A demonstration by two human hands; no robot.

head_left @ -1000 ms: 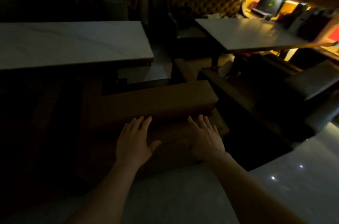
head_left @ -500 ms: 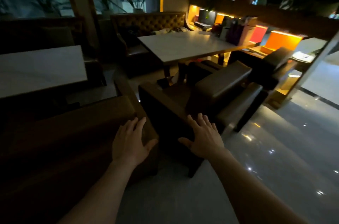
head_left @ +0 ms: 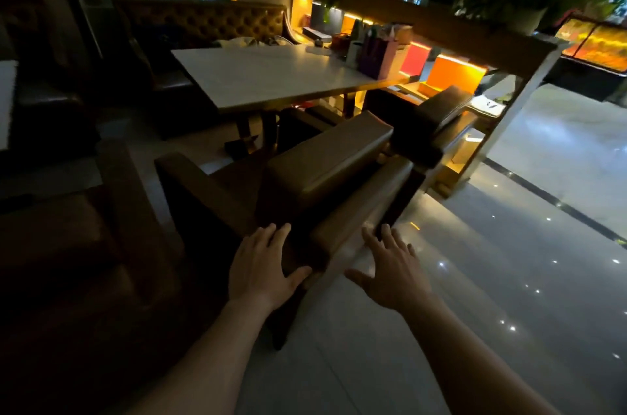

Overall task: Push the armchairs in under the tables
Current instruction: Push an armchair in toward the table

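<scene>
A brown leather armchair (head_left: 325,163) stands pulled out from a white-topped table (head_left: 271,75), its back turned toward me and angled. My left hand (head_left: 263,270) is spread flat on the near corner of its back frame. My right hand (head_left: 395,270) hovers with fingers apart just right of the chair's rear armrest, its fingertips near the armrest's end; contact is unclear. A second dark armchair (head_left: 431,122) sits behind it at the table's right side. Another brown armchair (head_left: 78,245) fills the dark lower left.
A tufted bench (head_left: 203,24) lines the far side of the table. Paper bags and boxes (head_left: 376,54) crowd the table's right end. A planter shelf with a white post (head_left: 509,129) stands at right. Glossy tiled floor (head_left: 509,278) stretches to the right.
My view has swung right from the left armchair to the one at the second table. Both hands left the first chair's back and now reach this chair's rear corner.
</scene>
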